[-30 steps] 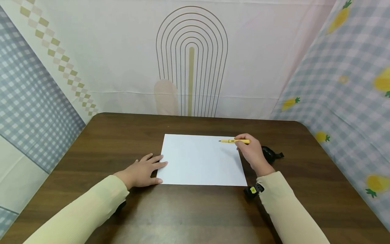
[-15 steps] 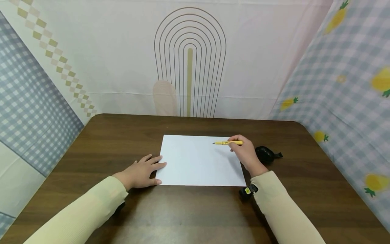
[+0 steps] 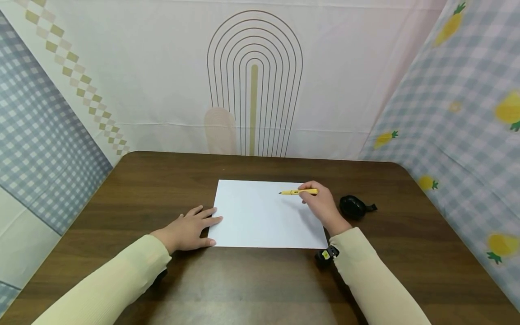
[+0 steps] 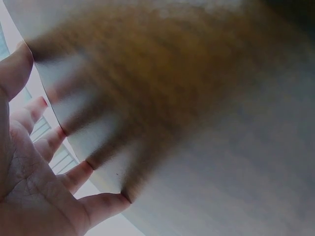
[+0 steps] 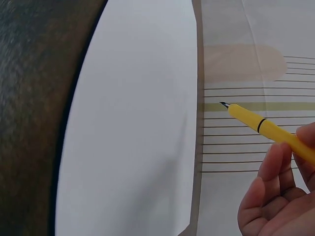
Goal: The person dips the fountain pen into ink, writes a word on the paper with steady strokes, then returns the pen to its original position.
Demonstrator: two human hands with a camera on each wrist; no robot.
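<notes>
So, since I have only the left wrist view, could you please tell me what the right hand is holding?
Observer: The right hand holds a yellow pen.
Operator: Thank you; is the pen touching the paper?
Observer: No, in the right wrist view its nib shows against the backdrop, apart from the paper.
Operator: And is there anything beside that hand, please?
Observer: Yes, in the head view a black object lies on the table to its right; I cannot tell what it is.
</notes>
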